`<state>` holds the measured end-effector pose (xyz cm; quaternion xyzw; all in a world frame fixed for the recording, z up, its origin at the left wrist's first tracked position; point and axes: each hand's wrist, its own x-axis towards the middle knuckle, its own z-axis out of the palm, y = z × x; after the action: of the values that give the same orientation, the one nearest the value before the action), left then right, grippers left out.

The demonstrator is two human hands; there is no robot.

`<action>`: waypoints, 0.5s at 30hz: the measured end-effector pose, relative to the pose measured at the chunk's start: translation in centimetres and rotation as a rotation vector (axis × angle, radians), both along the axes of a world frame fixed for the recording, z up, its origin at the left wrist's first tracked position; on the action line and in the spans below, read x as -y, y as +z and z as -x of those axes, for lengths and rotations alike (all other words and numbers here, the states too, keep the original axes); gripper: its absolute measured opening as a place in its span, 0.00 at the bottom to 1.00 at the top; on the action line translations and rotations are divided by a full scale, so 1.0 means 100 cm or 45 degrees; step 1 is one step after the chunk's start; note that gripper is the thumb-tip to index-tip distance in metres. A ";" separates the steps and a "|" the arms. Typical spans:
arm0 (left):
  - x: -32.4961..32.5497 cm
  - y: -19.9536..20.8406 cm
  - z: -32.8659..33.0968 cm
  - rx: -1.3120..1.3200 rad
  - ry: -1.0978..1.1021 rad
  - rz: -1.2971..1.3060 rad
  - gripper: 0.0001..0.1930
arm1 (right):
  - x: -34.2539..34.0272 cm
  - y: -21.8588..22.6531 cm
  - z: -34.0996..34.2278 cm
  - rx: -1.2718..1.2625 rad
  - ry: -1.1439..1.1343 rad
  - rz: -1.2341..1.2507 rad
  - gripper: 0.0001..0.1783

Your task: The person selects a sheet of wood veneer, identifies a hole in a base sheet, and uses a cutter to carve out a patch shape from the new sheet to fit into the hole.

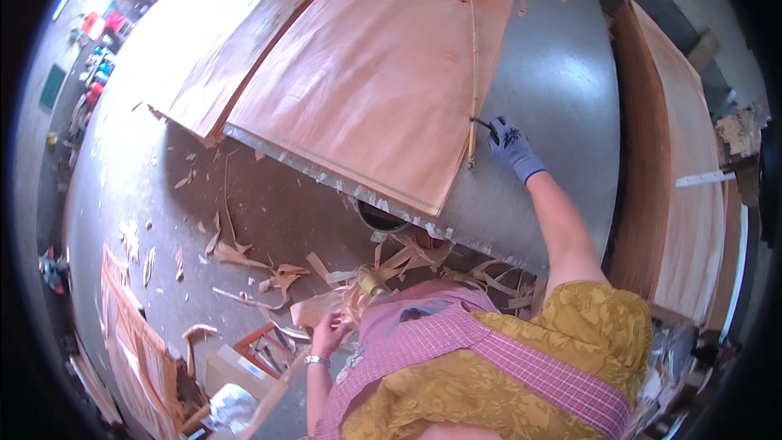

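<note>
My right hand (507,140), in a grey-blue glove with dark markings, is closed round a slim dark tool (482,122) whose kind I cannot tell. The tool's tip meets a long thin bamboo-like stick (473,73) lying lengthwise near the right edge of a big pinkish wood veneer sheet (366,73). Under the sheet is a smooth grey metal tabletop (562,90). Low at my left side, my bare left hand (329,334), a watch on its wrist, has its fingers curled at a pale piece of veneer (314,310) and seems to grip it.
Another veneer sheet (252,41) lies left of the first, with a dark gap between. A tall veneer stack (684,155) stands right of the table. Veneer scraps (281,277) litter the floor below. A cardboard box (236,371) and leaning sheets (134,342) are at lower left.
</note>
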<state>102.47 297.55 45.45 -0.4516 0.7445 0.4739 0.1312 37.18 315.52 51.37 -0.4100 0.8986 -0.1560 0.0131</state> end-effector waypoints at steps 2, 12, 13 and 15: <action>0.059 -0.002 0.010 -0.063 -0.058 0.008 0.21 | 0.010 -0.012 -0.019 -0.025 -0.259 0.132 0.18; 0.197 0.084 0.270 -0.645 -0.450 -0.403 0.22 | 0.107 0.038 -0.106 1.412 -0.748 1.139 0.15; 0.189 0.097 0.302 -0.658 -0.302 -0.736 0.23 | 0.127 0.062 -0.131 1.438 -0.723 1.085 0.15; 0.178 0.096 0.358 -0.690 0.108 -1.244 0.27 | 0.151 0.082 -0.168 1.636 -0.637 1.053 0.20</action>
<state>66.69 279.71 55.04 -0.2300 0.4264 0.8678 0.1100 54.02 300.38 59.56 0.0019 0.6500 -0.6798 0.3395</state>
